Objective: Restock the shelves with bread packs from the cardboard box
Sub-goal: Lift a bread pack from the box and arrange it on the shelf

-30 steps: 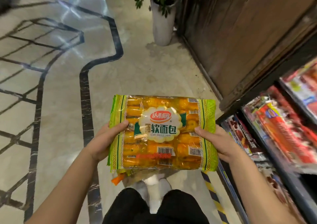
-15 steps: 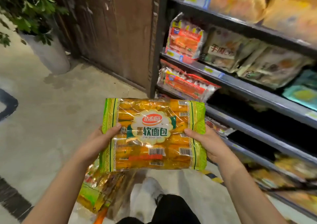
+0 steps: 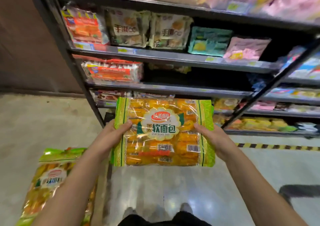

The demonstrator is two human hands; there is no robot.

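The bread pack (image 3: 163, 132) hangs between both grips, held flat with its printed face up. The left grip (image 3: 110, 136) clasps its left short edge and the right grip (image 3: 214, 139) its right one, each with the thumb on top and the fingers hidden beneath. The pack's long axis runs from one grip to the other, roughly parallel to the shelf edges ahead. Neither grip looks nearer the rack.

Just ahead of and above the grips, one shelf (image 3: 173, 88) shows a dark open stretch. Red-and-white packs (image 3: 112, 71) fill it ahead of the left grip, and a slanting post (image 3: 259, 96) crosses beyond the right grip. That gap looks wide enough to take the pack lengthwise, pushed straight forward and up; the shelf above it leaves little height, so the pack should probably stay flat.

Spare packs (image 3: 50, 177) lie below the left forearm; I cannot tell whether a box holds them.
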